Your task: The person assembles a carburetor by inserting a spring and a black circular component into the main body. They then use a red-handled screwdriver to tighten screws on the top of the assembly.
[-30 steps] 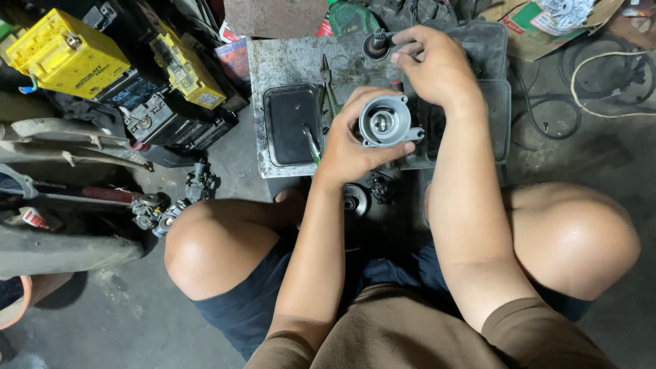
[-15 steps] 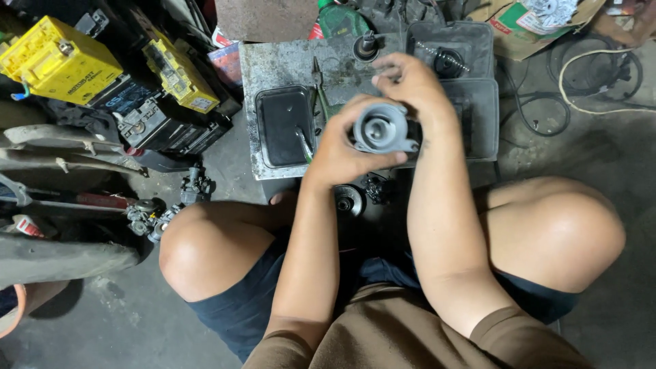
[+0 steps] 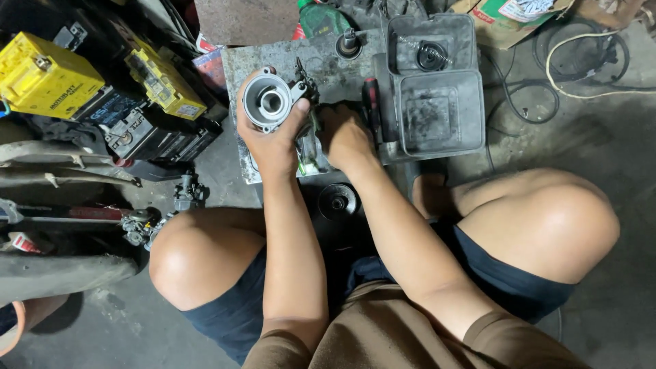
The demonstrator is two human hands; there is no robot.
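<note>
L hand [image 3: 273,140] grips a round metal housing [image 3: 268,102] over the grey metal plate [image 3: 328,68]; R hand [image 3: 345,133] down on the plate just beside it.

L fingers wrap the housing's rim, open bore facing up, held above the plate's left half w/ a small bracket sticking out on its right side. R hand curled, knuckles up, near the plate's front edge; can't tell what, if anything, it's holding. Red/black-handled screwdriver [image 3: 371,96] lies just right of R hand. Grey tray [image 3: 437,102] sits at the plate's right edge, a spring part in its far compartment. Small knob-like part [image 3: 348,44] at the plate's far edge. Round pulley-like disc [image 3: 337,201] on the floor between the knees. Yellow batteries [image 3: 41,78] well off to the left.
</note>
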